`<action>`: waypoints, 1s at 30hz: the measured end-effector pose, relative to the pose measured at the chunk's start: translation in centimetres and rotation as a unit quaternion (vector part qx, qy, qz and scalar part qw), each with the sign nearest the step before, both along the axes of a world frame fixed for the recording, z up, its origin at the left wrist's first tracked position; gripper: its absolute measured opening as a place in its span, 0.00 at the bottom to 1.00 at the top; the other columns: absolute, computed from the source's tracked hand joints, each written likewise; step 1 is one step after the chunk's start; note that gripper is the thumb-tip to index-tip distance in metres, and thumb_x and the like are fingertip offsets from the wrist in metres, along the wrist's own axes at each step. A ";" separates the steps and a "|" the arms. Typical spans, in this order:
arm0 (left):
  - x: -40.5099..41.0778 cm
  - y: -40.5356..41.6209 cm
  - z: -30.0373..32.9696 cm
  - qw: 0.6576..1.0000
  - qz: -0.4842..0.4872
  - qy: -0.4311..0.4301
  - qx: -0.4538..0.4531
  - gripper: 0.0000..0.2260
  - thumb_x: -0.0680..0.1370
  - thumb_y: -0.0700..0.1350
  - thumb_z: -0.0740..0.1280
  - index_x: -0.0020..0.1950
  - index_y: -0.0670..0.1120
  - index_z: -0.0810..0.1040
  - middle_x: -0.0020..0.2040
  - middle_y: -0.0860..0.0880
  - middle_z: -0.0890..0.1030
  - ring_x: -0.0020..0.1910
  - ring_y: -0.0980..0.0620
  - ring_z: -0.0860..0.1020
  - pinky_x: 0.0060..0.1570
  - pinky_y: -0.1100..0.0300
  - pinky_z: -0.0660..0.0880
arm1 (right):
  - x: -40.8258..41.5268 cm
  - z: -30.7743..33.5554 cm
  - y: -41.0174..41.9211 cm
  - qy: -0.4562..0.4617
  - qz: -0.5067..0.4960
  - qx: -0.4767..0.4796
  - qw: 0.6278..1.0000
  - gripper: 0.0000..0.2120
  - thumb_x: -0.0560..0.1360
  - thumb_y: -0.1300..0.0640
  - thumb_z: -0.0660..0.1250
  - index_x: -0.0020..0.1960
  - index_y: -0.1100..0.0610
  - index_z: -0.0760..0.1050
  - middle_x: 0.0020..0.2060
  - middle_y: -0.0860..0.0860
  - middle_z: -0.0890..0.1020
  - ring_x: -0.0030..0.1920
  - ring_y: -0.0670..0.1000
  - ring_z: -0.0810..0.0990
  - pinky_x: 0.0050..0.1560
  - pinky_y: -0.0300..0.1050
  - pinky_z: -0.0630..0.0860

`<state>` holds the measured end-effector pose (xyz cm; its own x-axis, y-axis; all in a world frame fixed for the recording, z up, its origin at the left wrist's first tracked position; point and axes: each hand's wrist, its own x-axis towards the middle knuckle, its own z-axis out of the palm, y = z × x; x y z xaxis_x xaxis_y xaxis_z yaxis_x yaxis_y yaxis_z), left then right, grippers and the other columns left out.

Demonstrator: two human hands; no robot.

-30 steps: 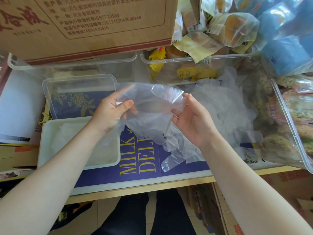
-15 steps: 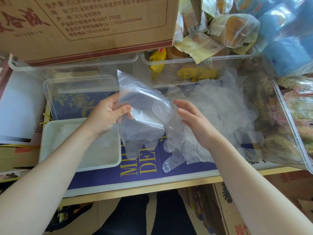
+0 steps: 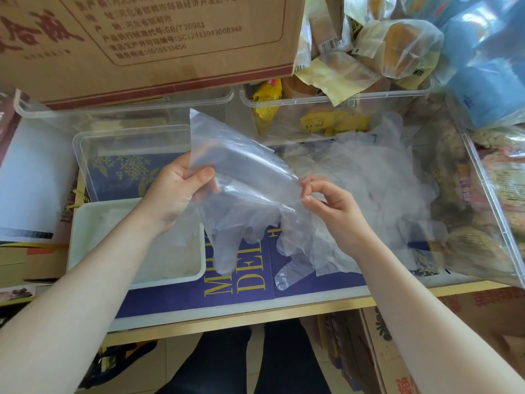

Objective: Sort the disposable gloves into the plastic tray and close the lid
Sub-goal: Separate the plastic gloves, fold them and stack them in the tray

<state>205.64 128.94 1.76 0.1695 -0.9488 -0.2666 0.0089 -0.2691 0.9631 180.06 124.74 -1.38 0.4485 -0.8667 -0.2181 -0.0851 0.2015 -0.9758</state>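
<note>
A clear disposable glove [image 3: 241, 189] hangs in the air over the blue board, cuff up and fingers down. My left hand [image 3: 176, 191] pinches its left edge between thumb and fingers. My right hand [image 3: 329, 206] pinches the glove's right edge with curled fingertips. A loose pile of more clear gloves [image 3: 369, 189] lies behind and right of my right hand. The white plastic tray [image 3: 82, 223] sits at the left under my left forearm, with flattened gloves inside. Its clear lid [image 3: 85, 143] lies just behind the tray.
A large cardboard box [image 3: 142, 38] overhangs the back. Clear bins [image 3: 335, 93] of packaged snacks stand behind and at the right [image 3: 488, 194]. A blue board [image 3: 244, 285] with yellow lettering covers the tabletop, whose front edge [image 3: 227, 322] runs below it.
The glove went from crumpled between both hands to hanging spread out. My right hand let go, then came back and pinched its right edge. My left hand kept its grip.
</note>
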 end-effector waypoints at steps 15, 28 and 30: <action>-0.9 0.0 0.8 0.995 -0.097 -0.022 -0.004 0.17 0.78 0.35 0.60 0.58 0.56 0.73 0.31 0.57 0.80 0.35 0.64 0.77 0.44 0.71 0.74 | 1.4 0.9 -2.0 0.086 0.042 0.156 0.983 0.13 0.74 0.47 0.67 0.45 0.57 0.80 0.40 0.51 0.83 0.38 0.46 0.80 0.41 0.38 0.74; -2.2 -0.4 -0.1 0.990 0.016 -0.127 0.059 0.08 0.80 0.41 0.62 0.43 0.50 0.77 0.25 0.56 0.77 0.25 0.62 0.70 0.25 0.72 0.66 | 1.4 0.1 -0.1 0.157 0.103 -0.043 0.981 0.24 0.75 0.62 0.66 0.59 0.36 0.64 0.36 0.46 0.77 0.26 0.41 0.69 0.30 0.30 0.66; -2.2 -0.4 -0.3 0.990 0.035 -0.133 0.037 0.09 0.79 0.41 0.62 0.43 0.51 0.76 0.24 0.56 0.77 0.25 0.62 0.69 0.24 0.72 0.63 | 0.5 -0.1 -0.1 0.188 0.144 -0.052 0.970 0.21 0.75 0.61 0.67 0.57 0.39 0.66 0.32 0.46 0.75 0.26 0.42 0.67 0.33 0.31 0.66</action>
